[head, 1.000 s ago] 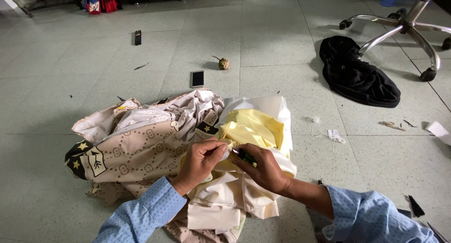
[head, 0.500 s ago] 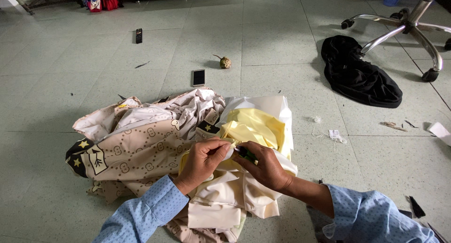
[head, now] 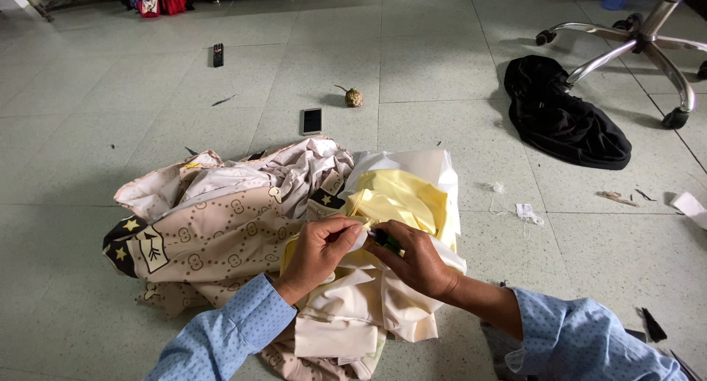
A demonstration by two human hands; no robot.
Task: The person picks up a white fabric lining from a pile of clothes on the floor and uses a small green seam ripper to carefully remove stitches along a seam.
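A heap of cloth lies on the tiled floor in front of me: a beige patterned garment [head: 213,234], a pale yellow garment [head: 401,197] and cream fabric [head: 353,315]. My left hand [head: 318,252] pinches a fold of the yellow and white fabric between thumb and fingers. My right hand [head: 412,257] is closed around a small green-and-black tool [head: 386,241], its tip at the pinched fold. Both hands meet over the middle of the heap. Blue sleeves cover both forearms.
A phone [head: 311,120] and a small round fruit [head: 353,97] lie beyond the heap. A remote [head: 218,55] is farther back left. A black cloth [head: 563,116] lies by an office chair base [head: 633,39] at right. Thread scraps [head: 526,212] dot the floor.
Both hands have stayed at the same fold, with only slight shifts of the fingers. The cloth heap has not moved.
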